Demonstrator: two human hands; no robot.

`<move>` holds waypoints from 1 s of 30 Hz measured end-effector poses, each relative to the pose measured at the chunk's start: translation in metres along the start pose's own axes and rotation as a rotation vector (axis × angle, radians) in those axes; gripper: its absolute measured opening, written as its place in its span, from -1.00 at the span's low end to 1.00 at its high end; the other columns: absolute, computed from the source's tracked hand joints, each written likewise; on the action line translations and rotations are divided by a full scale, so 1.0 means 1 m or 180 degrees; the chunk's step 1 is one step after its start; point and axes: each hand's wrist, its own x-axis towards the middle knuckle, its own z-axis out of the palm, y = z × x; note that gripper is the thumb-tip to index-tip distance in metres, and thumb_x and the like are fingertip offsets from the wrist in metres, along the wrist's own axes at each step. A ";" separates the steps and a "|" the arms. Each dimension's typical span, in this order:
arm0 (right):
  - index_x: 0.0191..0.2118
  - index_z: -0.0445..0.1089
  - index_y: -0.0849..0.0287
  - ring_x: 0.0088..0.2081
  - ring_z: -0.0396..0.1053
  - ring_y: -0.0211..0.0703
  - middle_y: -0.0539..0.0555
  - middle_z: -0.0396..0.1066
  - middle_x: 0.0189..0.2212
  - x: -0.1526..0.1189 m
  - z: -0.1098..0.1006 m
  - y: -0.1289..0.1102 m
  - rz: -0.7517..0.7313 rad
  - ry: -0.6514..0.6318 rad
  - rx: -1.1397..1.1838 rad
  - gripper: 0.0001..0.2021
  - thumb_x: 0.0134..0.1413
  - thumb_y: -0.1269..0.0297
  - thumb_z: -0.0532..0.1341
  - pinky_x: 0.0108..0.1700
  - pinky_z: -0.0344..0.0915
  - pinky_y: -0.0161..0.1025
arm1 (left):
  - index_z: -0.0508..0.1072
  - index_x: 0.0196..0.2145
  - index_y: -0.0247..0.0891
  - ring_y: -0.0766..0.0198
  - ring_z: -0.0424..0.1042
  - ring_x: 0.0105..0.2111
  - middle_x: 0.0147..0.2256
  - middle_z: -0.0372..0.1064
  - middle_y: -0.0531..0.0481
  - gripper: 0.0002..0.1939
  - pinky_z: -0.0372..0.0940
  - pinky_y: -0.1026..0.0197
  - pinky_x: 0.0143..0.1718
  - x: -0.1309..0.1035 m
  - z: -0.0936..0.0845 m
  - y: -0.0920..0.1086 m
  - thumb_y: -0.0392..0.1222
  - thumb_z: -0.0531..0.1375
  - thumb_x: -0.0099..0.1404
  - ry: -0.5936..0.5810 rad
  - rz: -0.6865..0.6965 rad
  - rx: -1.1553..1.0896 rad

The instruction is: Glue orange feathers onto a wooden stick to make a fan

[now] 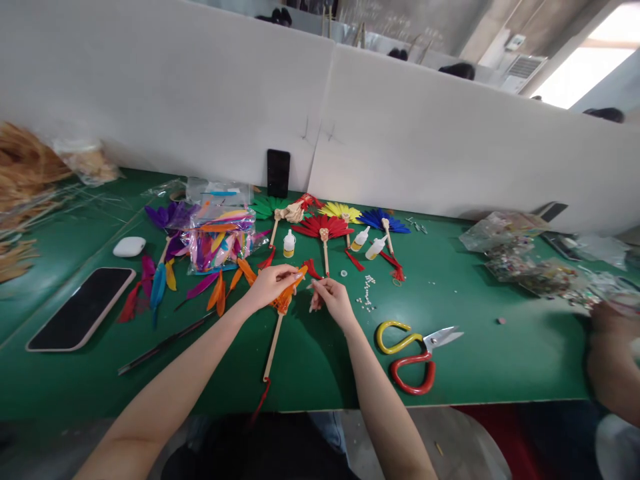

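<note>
An orange feather fan (pixel 284 305) lies near the table's front edge, its pale wooden handle (pixel 273 348) pointing toward me and a red tassel (pixel 262 399) hanging off the end. My left hand (pixel 273 283) rests over the fan's upper part, fingers pinched on an orange feather (pixel 301 272). Just right of it, my right hand (pixel 331 300) is closed in a pinch; something small and whitish shows below its fingers, too small to name. Small white beads (pixel 368 293) are scattered right of that hand. Loose orange feathers (pixel 218 293) lie left of the fan.
Finished-looking fans, including a red fan (pixel 324 230), line the back beside small glue bottles (pixel 289 244). Large scissors (pixel 423 353) lie at right, a phone (pixel 83 309) at left. Feather bags (pixel 223 233) stand behind. Another person's arm (pixel 613 353) rests at the far right.
</note>
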 end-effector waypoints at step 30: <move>-0.76 0.18 0.13 -0.82 -0.01 -0.41 -0.13 -0.02 -0.86 -0.006 0.022 -0.022 -0.0441 -0.0428 0.0051 -0.39 0.02 -0.28 0.03 -0.77 -0.13 -0.37 | 0.21 0.12 -0.21 0.28 0.36 -0.40 -0.43 0.34 0.06 -0.57 0.25 0.28 -0.35 -0.025 -0.015 0.002 -0.06 0.04 0.34 -0.0277 0.0669 -0.0051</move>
